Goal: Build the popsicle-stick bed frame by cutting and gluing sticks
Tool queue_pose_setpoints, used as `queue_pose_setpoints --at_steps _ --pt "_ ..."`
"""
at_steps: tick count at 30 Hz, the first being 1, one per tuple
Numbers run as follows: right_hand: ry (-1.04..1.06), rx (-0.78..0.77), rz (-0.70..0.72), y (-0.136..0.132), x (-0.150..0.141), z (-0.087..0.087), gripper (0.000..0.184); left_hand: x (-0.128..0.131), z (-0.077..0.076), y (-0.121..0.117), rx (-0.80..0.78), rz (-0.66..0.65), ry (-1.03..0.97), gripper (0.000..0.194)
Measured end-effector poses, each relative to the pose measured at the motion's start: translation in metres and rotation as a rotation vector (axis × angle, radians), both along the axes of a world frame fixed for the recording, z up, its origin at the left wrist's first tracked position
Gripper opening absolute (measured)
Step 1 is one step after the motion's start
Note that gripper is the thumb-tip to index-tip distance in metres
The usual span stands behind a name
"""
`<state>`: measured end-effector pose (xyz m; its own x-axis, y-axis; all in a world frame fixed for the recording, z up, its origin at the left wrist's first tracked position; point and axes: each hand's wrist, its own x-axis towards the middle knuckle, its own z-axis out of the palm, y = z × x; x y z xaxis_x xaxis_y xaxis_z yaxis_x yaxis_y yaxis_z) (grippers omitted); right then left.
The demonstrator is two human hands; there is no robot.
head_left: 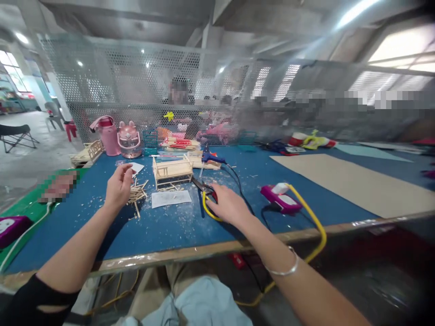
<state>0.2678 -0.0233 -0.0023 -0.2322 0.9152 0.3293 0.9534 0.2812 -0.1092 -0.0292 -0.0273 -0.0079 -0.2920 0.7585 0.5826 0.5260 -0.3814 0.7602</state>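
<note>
My left hand (118, 184) is raised over the left of the blue table, fingers curled into a pinch; what it holds, if anything, I cannot make out. Under and beside it lies a heap of thin wooden sticks (137, 194), with a white paper piece (136, 169) just behind. My right hand (227, 203) is closed round the red handles of dark-jawed pliers (200, 184), which point left. Left of the pliers' tip stands a small wooden stick frame (172, 172) with railings. A white printed sheet (171, 198) lies in front of it.
A blue glue gun (213, 157) with a dark cord lies behind the pliers. A purple power strip (280, 198) with a yellow cable is at right, near a large beige board (353, 181). Pink bottles (108, 138) stand at back left, before a perforated metal screen (136, 81).
</note>
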Motion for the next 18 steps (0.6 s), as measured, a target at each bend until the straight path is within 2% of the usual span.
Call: queue_pose_setpoints --at_steps 3,8,12,15,16,18 --pt "-0.016 -0.047 -0.005 -0.012 0.011 -0.012 0.033 0.001 -0.001 -0.004 -0.055 -0.002 0.044 0.035" --pt "-0.014 0.014 -0.02 -0.017 0.011 -0.021 0.028 0.003 0.003 -0.012 -0.034 -0.025 0.089 0.033" --pt "-0.027 0.046 -0.124 -0.017 0.015 -0.022 0.029 0.002 0.009 -0.022 0.009 0.078 0.111 0.029" --pt "0.008 0.026 -0.171 -0.015 0.025 -0.023 0.029 0.0 0.002 -0.052 0.029 0.126 0.209 0.026" --pt "0.029 0.013 -0.17 -0.014 0.029 -0.023 0.029 -0.002 -0.005 -0.069 0.031 0.091 0.318 0.022" --pt "0.075 0.002 -0.158 -0.013 0.034 -0.025 0.03 -0.009 -0.028 -0.106 0.075 -0.059 0.631 0.019"
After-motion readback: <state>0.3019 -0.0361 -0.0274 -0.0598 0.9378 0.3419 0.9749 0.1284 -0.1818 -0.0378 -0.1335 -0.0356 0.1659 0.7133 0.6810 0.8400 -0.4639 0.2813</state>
